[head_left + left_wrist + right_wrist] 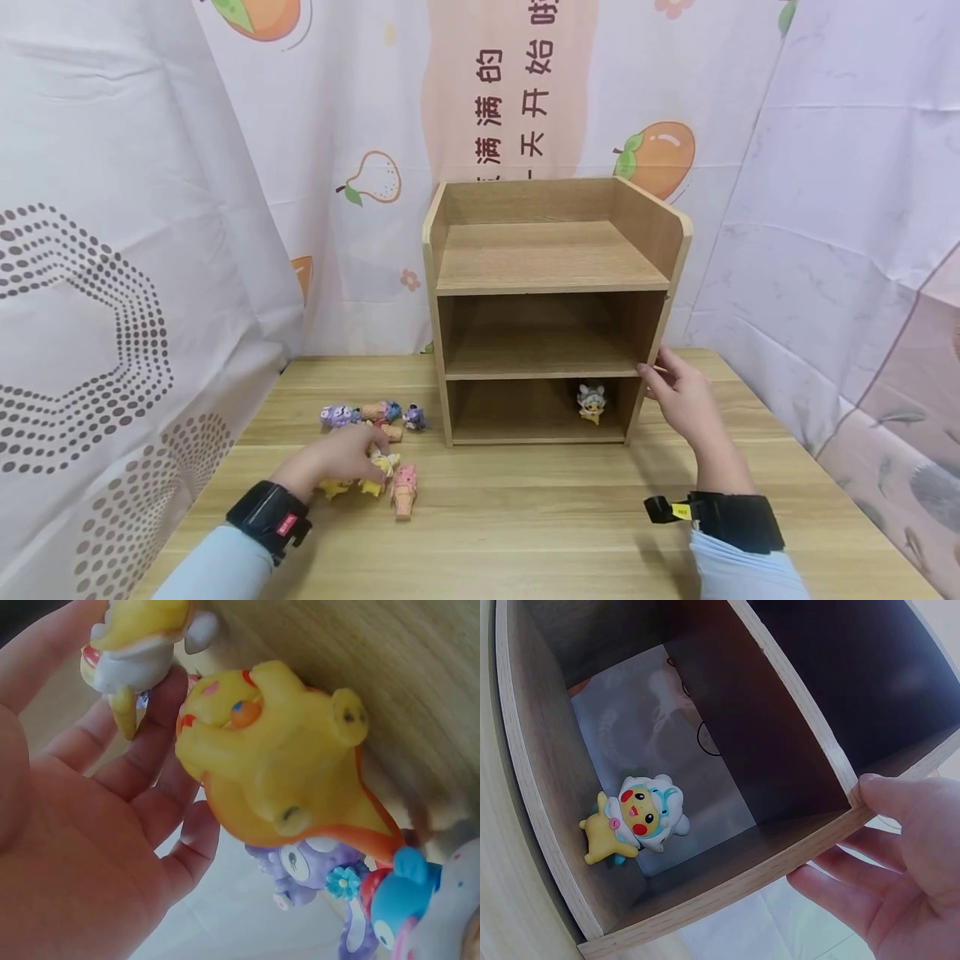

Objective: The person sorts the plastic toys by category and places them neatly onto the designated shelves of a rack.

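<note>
A wooden shelf unit with three levels stands at the back of the table. One small yellow figure in a white hood stands in its bottom compartment. My right hand touches the unit's right side panel, thumb on the front edge, fingers fairly straight along the outside. My left hand lies open over a cluster of toy figures left of the unit. Its fingertips touch a big yellow figure and a white and yellow one.
Around the left hand lie a purple figure, a blue and orange one, a dark purple one and a pink one. Printed curtains enclose the table on three sides. The shelf unit's top two levels hold nothing.
</note>
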`<state>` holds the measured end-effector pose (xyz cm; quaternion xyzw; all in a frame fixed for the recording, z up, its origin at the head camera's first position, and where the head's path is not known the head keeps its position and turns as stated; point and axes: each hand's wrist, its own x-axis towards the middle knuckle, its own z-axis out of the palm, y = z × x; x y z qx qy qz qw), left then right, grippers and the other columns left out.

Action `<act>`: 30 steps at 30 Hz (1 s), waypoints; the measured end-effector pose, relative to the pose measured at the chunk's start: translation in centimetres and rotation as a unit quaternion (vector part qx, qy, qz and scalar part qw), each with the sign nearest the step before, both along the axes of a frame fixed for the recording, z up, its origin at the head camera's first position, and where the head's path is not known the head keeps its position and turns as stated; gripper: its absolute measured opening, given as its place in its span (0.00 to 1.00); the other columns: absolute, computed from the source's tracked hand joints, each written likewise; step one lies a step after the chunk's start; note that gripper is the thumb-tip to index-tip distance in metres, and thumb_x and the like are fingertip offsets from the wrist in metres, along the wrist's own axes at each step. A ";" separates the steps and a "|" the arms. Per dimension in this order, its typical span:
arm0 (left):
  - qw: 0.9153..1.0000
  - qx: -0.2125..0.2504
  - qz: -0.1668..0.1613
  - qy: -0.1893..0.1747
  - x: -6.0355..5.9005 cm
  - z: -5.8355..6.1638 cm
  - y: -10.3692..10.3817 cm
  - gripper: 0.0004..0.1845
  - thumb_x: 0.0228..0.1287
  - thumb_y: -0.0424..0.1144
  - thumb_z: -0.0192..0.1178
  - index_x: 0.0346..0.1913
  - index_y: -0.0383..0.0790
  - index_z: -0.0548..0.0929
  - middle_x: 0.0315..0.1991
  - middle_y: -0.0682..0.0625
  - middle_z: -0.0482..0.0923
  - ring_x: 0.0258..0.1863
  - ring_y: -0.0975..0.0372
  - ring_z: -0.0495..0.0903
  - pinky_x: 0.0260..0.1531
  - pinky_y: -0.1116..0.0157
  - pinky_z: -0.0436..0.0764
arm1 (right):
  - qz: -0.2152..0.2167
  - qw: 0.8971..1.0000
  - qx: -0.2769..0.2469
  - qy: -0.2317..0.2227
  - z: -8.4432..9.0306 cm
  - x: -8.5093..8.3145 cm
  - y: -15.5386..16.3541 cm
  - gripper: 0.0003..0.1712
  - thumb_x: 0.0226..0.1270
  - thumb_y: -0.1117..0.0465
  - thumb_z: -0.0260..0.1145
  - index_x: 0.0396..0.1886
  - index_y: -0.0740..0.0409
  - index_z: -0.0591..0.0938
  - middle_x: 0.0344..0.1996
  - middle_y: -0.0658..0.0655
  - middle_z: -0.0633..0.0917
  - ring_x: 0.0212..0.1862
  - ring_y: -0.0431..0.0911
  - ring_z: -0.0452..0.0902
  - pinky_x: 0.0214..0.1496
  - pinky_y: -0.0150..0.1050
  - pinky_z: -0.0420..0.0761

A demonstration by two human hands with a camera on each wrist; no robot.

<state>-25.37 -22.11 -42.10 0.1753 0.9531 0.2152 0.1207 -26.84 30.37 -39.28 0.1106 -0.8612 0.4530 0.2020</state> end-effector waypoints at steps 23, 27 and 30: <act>0.996 0.070 0.005 0.047 0.1 1.7 0.0 0.19 0.52 0.36 0.77 0.45 0.44 0.81 0.42 0.50 0.80 0.24 0.61 0.74 0.25 0.62 0.77 | 0.001 1.000 0.003 -0.003 0.1 0.0 0.0 0.36 0.81 0.55 0.57 0.77 0.70 0.59 0.66 0.78 0.71 0.60 0.67 0.76 0.45 0.42 0.86; 0.995 0.080 0.000 0.054 0.2 2.0 0.2 0.18 0.54 0.36 0.76 0.45 0.46 0.80 0.36 0.51 0.80 0.22 0.61 0.74 0.22 0.63 0.77 | 0.002 1.000 0.001 -0.010 0.0 0.0 0.0 0.37 0.81 0.55 0.57 0.78 0.71 0.57 0.67 0.78 0.69 0.61 0.67 0.76 0.46 0.44 0.85; 0.995 0.083 -0.003 0.057 0.3 2.2 0.4 0.17 0.56 0.36 0.75 0.45 0.47 0.79 0.29 0.53 0.78 0.22 0.62 0.74 0.21 0.63 0.77 | 0.004 1.000 -0.003 -0.010 0.0 0.0 0.0 0.37 0.81 0.55 0.57 0.78 0.72 0.56 0.67 0.79 0.69 0.61 0.68 0.75 0.48 0.49 0.84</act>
